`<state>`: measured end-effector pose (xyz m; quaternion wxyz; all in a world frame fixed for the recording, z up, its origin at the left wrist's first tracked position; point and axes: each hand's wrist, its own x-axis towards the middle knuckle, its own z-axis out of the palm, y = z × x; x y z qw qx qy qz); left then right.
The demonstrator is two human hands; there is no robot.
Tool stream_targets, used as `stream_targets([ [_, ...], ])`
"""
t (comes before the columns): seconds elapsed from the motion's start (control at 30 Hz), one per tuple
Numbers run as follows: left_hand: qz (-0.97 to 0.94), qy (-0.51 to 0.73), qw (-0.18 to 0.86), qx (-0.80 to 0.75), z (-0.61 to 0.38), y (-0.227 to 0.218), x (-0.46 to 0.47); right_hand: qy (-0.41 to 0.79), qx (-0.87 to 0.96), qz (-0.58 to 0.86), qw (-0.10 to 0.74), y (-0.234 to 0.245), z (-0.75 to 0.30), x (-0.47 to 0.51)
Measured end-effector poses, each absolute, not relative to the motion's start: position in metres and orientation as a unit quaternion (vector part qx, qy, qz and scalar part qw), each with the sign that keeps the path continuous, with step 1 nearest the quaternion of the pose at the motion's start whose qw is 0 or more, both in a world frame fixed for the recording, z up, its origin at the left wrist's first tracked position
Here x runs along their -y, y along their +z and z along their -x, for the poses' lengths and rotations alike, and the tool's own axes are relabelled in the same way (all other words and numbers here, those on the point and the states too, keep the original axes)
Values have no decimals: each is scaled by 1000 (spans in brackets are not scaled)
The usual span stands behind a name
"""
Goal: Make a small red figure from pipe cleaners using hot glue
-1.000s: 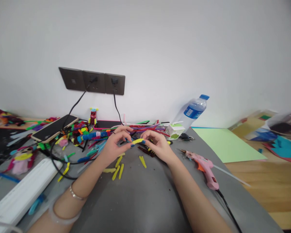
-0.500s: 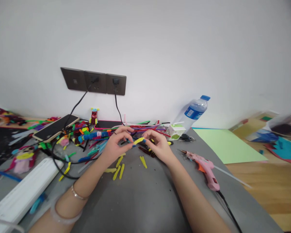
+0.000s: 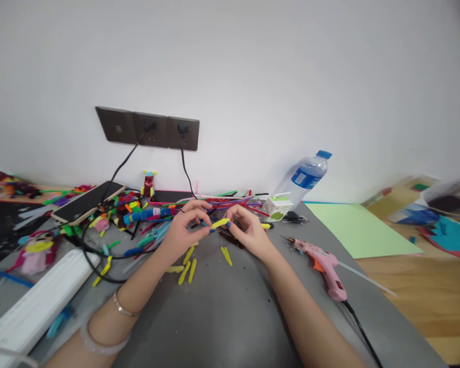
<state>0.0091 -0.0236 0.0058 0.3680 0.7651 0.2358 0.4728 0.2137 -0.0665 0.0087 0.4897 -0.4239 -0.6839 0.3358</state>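
Observation:
A short yellow fuzzy strip, like a pipe cleaner piece (image 3: 220,223), is stretched between my two hands above the grey table (image 3: 222,317). My left hand (image 3: 187,229) pinches its left end between thumb and fingertips. At the other end, my right hand (image 3: 248,228) is closed on it in the same way. Below my left hand lie several loose yellow pieces (image 3: 187,271). A folded yellow piece (image 3: 226,255) rests nearer my right hand. Dark red pieces (image 3: 232,239) lie partly hidden under my right hand.
A pink hot glue gun (image 3: 325,263) lies at the right, its cord trailing forward. Behind it stand a small carton (image 3: 276,207) and a tilted bottle (image 3: 308,176). Green paper (image 3: 360,230) covers the right edge. Leftward are a white power strip (image 3: 42,301), phone (image 3: 90,202), cables and colourful pipe cleaners.
Both hands keep hold of the yellow pipe cleaner piece in nearly the same place. My right hand's fingers have shifted slightly; nothing else has visibly moved.

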Motion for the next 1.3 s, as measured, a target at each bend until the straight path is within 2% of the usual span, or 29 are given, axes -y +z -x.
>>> stream_targets([
  [1.3, -773, 449, 378, -241, -10, 3, 25, 393, 673, 392, 488, 9, -211, 69],
])
